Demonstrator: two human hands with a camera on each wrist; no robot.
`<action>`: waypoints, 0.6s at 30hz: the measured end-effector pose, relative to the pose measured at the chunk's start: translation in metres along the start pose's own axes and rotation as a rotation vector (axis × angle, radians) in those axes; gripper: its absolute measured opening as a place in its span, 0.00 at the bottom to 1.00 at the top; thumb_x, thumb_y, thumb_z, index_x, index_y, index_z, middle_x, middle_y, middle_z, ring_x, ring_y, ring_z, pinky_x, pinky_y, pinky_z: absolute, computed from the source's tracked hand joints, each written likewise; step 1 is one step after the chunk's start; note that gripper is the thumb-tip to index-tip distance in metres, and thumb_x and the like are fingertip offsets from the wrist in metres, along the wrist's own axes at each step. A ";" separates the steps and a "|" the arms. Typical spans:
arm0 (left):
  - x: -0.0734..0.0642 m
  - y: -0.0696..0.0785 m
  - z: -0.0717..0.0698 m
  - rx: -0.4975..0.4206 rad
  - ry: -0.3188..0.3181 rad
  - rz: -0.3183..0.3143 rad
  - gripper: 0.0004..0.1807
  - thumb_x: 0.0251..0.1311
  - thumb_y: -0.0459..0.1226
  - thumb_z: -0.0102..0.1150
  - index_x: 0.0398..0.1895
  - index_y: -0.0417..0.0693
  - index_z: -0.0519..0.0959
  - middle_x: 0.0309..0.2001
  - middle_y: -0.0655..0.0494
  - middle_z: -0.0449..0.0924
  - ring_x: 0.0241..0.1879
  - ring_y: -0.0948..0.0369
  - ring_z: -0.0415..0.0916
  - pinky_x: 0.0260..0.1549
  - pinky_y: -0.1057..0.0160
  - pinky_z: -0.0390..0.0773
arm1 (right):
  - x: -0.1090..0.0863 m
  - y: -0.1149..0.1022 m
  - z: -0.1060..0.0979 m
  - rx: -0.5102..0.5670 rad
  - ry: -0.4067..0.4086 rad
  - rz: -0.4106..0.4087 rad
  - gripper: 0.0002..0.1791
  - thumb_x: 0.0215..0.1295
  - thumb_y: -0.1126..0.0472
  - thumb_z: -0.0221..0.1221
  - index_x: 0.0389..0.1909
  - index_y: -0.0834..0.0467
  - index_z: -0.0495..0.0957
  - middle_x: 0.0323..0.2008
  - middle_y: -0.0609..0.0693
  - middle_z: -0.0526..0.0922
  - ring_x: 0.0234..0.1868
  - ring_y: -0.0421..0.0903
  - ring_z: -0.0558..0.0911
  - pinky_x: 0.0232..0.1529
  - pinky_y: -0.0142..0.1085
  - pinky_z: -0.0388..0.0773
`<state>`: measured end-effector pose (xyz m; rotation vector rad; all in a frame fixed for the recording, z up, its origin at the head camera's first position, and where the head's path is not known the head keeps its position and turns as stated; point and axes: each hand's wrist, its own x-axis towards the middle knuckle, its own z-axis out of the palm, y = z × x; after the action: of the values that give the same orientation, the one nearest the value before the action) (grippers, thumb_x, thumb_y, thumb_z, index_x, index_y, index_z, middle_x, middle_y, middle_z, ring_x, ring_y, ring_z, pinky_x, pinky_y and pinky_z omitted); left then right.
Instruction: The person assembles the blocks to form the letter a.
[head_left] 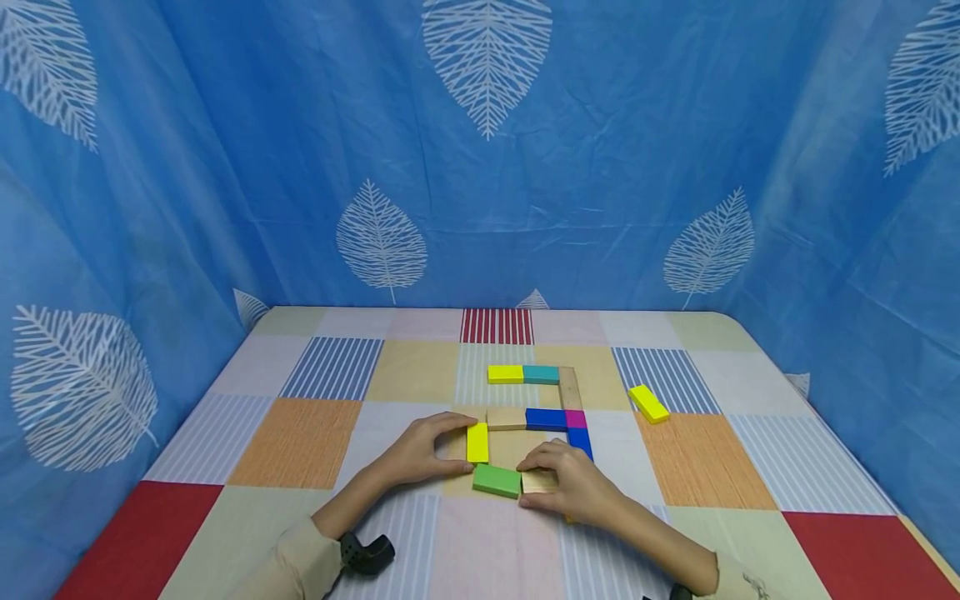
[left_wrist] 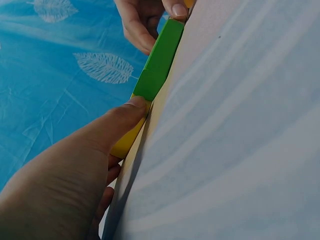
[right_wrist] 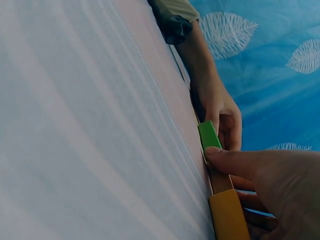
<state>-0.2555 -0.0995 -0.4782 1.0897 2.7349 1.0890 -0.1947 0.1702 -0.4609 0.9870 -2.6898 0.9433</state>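
My left hand [head_left: 416,450] spans an upright-lying yellow block [head_left: 477,443], fingertip at its far end and thumb at its near end, beside the corner of a green block [head_left: 497,481]. With thumb and fingers my right hand [head_left: 573,483] pinches a plain wooden block [head_left: 538,481] that butts against the green one's right end. An orange block [right_wrist: 229,215] shows beneath the right hand in the right wrist view; the head view hides most of it. Beyond the hands, a plain wooden block [head_left: 507,418] and a blue block [head_left: 546,419] form a row.
A magenta block [head_left: 574,418] and another blue block [head_left: 581,442] run down the right side. Farther back lie a yellow block [head_left: 506,375], a teal block [head_left: 541,375] and a long wooden block [head_left: 570,388]. One loose yellow block [head_left: 648,404] sits apart on the patchwork cloth [head_left: 300,533].
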 end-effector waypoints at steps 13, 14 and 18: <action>0.000 0.000 0.000 -0.005 -0.008 -0.008 0.36 0.45 0.57 0.66 0.59 0.53 0.73 0.56 0.60 0.73 0.58 0.61 0.67 0.57 0.55 0.66 | -0.001 0.002 0.002 0.011 0.018 -0.002 0.17 0.49 0.46 0.68 0.37 0.51 0.83 0.36 0.38 0.80 0.40 0.38 0.76 0.41 0.34 0.75; 0.000 0.000 0.000 -0.005 -0.008 -0.009 0.37 0.45 0.58 0.66 0.59 0.53 0.73 0.56 0.60 0.73 0.58 0.61 0.67 0.57 0.55 0.66 | -0.001 0.002 0.002 0.010 0.019 -0.001 0.17 0.48 0.46 0.68 0.36 0.51 0.83 0.36 0.38 0.80 0.40 0.38 0.76 0.41 0.34 0.75; 0.000 0.001 0.000 -0.004 -0.010 -0.008 0.38 0.44 0.58 0.66 0.59 0.53 0.73 0.56 0.60 0.73 0.58 0.60 0.67 0.57 0.55 0.66 | -0.001 0.001 0.001 -0.002 0.016 0.006 0.17 0.47 0.47 0.69 0.37 0.51 0.83 0.36 0.37 0.79 0.41 0.37 0.75 0.42 0.34 0.76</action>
<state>-0.2552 -0.0991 -0.4772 1.0790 2.7267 1.0843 -0.1946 0.1707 -0.4631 0.9678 -2.6818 0.9455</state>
